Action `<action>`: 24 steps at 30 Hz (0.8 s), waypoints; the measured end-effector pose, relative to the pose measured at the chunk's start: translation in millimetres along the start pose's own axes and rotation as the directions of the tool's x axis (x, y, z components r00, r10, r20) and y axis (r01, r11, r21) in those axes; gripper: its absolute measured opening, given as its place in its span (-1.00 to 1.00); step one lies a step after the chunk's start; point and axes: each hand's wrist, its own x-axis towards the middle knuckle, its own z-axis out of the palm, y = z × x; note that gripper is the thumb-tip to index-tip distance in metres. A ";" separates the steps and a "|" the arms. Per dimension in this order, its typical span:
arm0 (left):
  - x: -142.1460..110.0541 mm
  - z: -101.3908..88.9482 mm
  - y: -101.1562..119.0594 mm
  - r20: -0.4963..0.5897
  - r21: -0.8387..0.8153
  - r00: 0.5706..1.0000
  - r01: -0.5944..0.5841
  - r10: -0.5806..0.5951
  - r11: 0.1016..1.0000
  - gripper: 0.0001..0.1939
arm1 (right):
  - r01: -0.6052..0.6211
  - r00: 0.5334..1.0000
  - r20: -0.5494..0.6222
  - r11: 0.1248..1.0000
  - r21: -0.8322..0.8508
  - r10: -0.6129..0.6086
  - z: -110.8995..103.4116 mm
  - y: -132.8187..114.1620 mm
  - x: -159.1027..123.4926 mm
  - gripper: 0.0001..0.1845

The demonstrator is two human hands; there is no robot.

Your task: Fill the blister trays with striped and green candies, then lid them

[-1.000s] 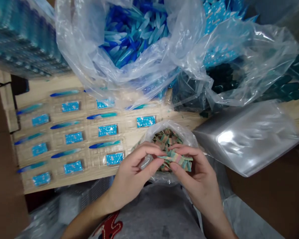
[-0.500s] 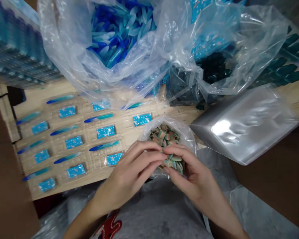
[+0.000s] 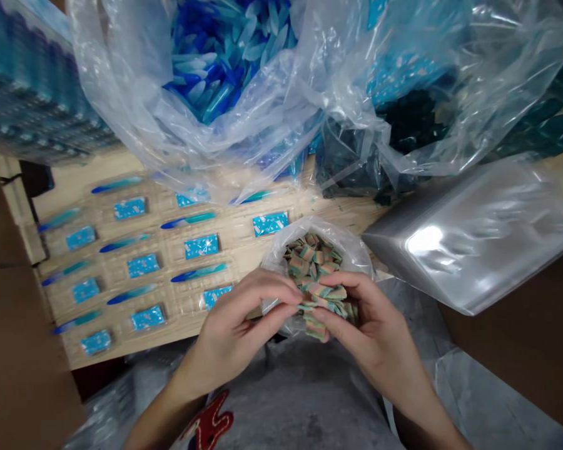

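Observation:
Over a clear plastic bag of small striped green-and-pink square pieces, both hands work close together. My right hand is curled around several of these striped squares, thumb and fingers pressing on them. My left hand pinches the edge of a striped square at the left side of that bunch, thumb against index finger. Left of the bag, rows of clear plastic trays lie on the wooden table, many with a blue pen-shaped piece and a blue patterned packet.
A big plastic bag of blue pointed pieces stands at the back. Beside it a bag holds dark green pieces. A stack of clear film sleeves lies at right. Stacked filled trays rise at far left.
The hands have parted slightly, and more striped squares show in my right hand. My left fingers have drawn back a little to the left and now pinch. The view has shifted slightly.

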 end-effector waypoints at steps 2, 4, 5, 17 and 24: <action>1.2 0.1 -0.5 0.011 0.010 1.000 -0.014 0.014 1.000 -0.87 | 0.002 1.000 0.002 1.000 -0.027 -0.002 0.2 1.7 -0.4 -0.78; 1.0 1.2 -1.5 0.000 0.002 1.000 -0.015 0.015 1.000 -0.89 | 0.000 1.000 0.010 0.998 -0.061 0.001 0.5 2.1 -0.7 -0.74; 0.5 2.0 -2.1 -0.011 -0.006 1.000 -0.011 0.011 1.000 -0.90 | -0.004 1.000 0.018 0.997 -0.076 0.005 0.7 1.8 -0.6 -0.72; 6.1 5.9 -1.8 0.023 -0.138 0.968 0.252 -0.251 0.958 -0.88 | 0.159 0.986 0.067 0.981 -0.110 -0.153 -2.5 -2.7 1.7 -0.42; -1.2 8.4 -0.7 0.100 0.055 0.989 0.101 -0.107 0.993 -0.76 | 0.112 0.993 -0.021 0.988 -0.105 -0.115 -3.7 -0.2 -3.5 -0.53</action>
